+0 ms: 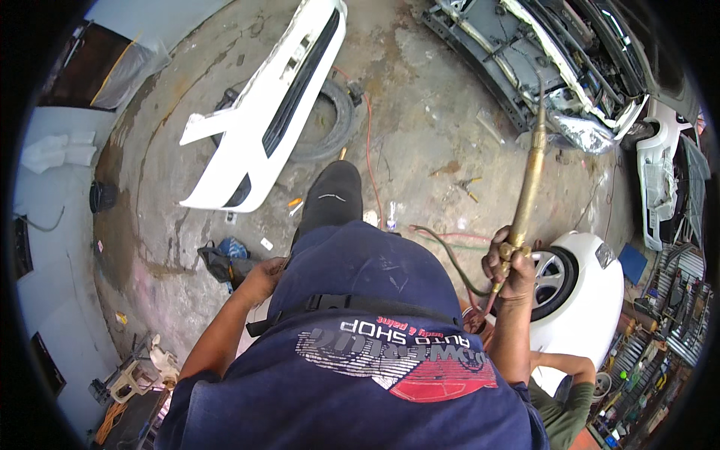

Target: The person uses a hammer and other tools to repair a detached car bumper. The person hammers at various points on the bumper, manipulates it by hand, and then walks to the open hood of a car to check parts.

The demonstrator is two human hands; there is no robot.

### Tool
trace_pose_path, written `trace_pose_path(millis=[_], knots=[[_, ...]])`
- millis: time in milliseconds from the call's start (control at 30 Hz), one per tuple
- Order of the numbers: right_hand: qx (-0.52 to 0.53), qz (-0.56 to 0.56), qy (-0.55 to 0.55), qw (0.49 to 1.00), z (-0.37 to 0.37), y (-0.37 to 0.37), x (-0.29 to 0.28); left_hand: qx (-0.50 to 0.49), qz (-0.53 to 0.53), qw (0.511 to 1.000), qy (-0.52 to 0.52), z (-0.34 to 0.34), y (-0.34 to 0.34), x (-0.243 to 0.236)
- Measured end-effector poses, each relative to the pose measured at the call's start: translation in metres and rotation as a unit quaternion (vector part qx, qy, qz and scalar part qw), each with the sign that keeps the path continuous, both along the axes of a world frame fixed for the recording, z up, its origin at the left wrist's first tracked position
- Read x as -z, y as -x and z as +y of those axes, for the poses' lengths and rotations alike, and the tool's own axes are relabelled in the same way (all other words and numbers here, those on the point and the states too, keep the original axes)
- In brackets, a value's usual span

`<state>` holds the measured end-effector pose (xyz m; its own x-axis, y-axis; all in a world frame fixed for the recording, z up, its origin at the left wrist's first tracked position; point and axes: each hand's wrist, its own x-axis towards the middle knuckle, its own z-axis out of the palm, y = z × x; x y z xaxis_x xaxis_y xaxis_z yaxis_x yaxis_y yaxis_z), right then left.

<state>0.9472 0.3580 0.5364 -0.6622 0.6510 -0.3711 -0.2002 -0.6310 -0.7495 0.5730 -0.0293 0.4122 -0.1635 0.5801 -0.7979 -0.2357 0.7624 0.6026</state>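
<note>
Firmly, the right hand (pixel 511 266) of a worker in a dark blue shirt (pixel 247 412) closes around the lower end of a brass torch (pixel 529 180), raised at the worker's right side above the concrete floor (pixel 420 120). The torch is long and slim, its metal dull gold, paler along the barrel where light catches it and dingier toward the ends. Upward, the barrel narrows to a thin, darker tube, which in this view crosses the front of a stripped car (pixel 517 71); whether tube and car touch cannot be told. Chunky brass knobs and fittings crowd the end by the fist, where the fingers look smudged with grime. A dark green hose (pixel 453 259) and a red hose (pixel 491 304) meet the torch just below the grip.

The left hand (pixel 262 279), well apart from the right, rests low by the worker's hip, its fingertips hidden; whether they grip anything cannot be told.

Ahead lie a white bumper (pixel 246 127) with a dark grille, a tyre (pixel 341 124) partly behind it, and yellow-handled pliers (pixel 469 189). At right, a co-worker's green sleeve (pixel 562 412) shows beside a white fender (pixel 592 289) and its wheel (pixel 550 276).
</note>
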Motion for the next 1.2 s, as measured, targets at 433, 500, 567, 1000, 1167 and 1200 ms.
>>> trace_pose_path(millis=[433,500,567,1000,1167,1200], knots=[[0.024,-0.130,0.027,0.991,0.281,0.045,0.091,0.215,0.171,0.951,-0.139,0.391,0.084,0.073],[0.038,-0.139,0.039,0.989,0.324,0.057,0.086,0.246,0.173,0.946,-0.122,0.460,0.105,0.040],[0.046,-0.143,0.054,0.987,0.361,0.058,0.081,0.273,0.146,0.946,-0.099,0.496,0.121,0.042],[-0.043,-0.112,0.071,0.990,0.609,0.026,0.113,0.242,0.119,0.962,0.040,0.738,0.111,0.024],[-0.109,-0.069,0.051,0.990,0.716,0.021,0.139,0.371,0.280,0.862,-0.204,0.736,0.130,0.139],[-0.106,-0.073,0.049,0.990,0.731,0.012,0.139,0.334,0.239,0.905,-0.110,0.759,0.120,0.128]])
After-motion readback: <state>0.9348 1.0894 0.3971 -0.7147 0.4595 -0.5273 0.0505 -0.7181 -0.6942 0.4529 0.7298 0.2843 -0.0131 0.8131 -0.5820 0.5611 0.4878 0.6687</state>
